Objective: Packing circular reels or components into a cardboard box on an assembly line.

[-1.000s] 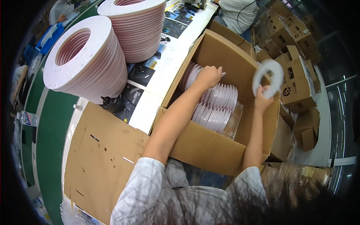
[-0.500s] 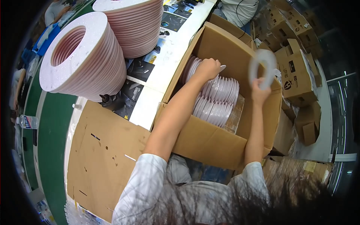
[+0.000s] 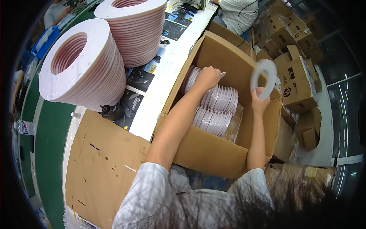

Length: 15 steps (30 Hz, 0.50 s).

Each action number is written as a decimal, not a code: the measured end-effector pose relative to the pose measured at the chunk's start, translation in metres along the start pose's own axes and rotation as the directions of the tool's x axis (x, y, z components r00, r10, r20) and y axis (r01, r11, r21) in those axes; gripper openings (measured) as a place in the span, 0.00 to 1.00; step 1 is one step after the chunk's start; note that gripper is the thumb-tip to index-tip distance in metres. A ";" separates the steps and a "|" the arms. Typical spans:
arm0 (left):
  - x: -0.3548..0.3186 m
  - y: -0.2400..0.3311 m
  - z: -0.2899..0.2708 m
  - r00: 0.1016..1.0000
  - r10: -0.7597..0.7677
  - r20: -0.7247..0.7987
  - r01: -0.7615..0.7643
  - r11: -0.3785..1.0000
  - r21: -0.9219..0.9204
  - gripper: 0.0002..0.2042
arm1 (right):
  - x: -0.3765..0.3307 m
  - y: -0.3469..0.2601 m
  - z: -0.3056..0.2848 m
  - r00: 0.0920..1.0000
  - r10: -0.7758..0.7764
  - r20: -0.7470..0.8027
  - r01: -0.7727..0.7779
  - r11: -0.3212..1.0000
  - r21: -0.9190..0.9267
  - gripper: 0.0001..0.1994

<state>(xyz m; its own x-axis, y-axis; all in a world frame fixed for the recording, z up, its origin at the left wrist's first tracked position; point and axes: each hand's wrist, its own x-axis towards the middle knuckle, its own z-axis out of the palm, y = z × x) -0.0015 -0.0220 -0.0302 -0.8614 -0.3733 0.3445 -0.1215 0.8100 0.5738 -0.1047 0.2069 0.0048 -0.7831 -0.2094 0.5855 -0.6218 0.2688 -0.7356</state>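
An open cardboard box (image 3: 213,147) stands in front of me with rows of white, flat plastic rings (image 3: 219,99) stacked on edge inside. My left hand (image 3: 209,78) reaches into the box and is closed at the top of the far row. A white edge sticks out past its fingers, seemingly part of a ring; the rest is hidden under the hand. At the box's right side, my right hand (image 3: 260,100) grips the lower rim of a single pale ring (image 3: 271,72), which it holds up, tilted, with its open centre showing.
Two tall stacks of pinkish-white rings (image 3: 91,72) stand on the white table at the left, a small black bottle (image 3: 111,112) beside them. A flat cardboard sheet (image 3: 103,164) lies nearer to me. Closed cartons (image 3: 295,78) are piled at the right; another person (image 3: 238,15) is beyond the box.
The ring in my right hand was smeared by motion and now shows sharply, turned more edge-on. My left hand keeps its place in the box. The whole view has shifted slightly.
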 end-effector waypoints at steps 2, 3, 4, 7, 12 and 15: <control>-0.004 -0.015 -0.001 0.997 -0.066 -0.024 0.067 0.998 0.004 0.16 | -0.018 -0.023 0.014 0.890 -0.224 0.397 0.344 0.902 -0.261 0.06; -0.004 -0.016 0.001 0.998 -0.060 -0.029 0.060 0.998 0.004 0.16 | -0.028 -0.027 0.020 0.821 -0.268 0.504 0.396 0.904 -0.164 0.06; -0.002 -0.011 0.003 0.998 -0.058 -0.007 0.058 0.997 -0.043 0.19 | -0.029 -0.023 0.020 0.739 -0.317 0.594 0.442 0.894 -0.074 0.06; 0.003 -0.006 0.005 0.993 -0.118 -0.023 0.113 0.983 -0.145 0.23 | -0.007 -0.020 0.011 0.961 -0.106 0.256 0.147 0.978 -0.145 0.05; -0.011 0.009 -0.031 0.979 -0.183 0.085 0.188 0.981 -0.051 0.24 | -0.020 -0.010 0.018 0.750 -0.294 0.592 0.460 0.876 -0.148 0.07; -0.006 0.030 -0.062 0.991 -0.065 0.116 0.062 0.998 0.030 0.30 | 0.005 0.016 -0.001 0.952 0.156 0.263 -0.122 0.982 -0.143 0.09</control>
<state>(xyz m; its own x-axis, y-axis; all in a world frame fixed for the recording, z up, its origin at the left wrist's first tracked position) 0.0307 -0.0235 0.0306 -0.9031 -0.3699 0.2182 -0.1892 0.7988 0.5711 -0.1183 0.2114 -0.0031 -0.8437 -0.4045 0.3530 -0.5151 0.4244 -0.7447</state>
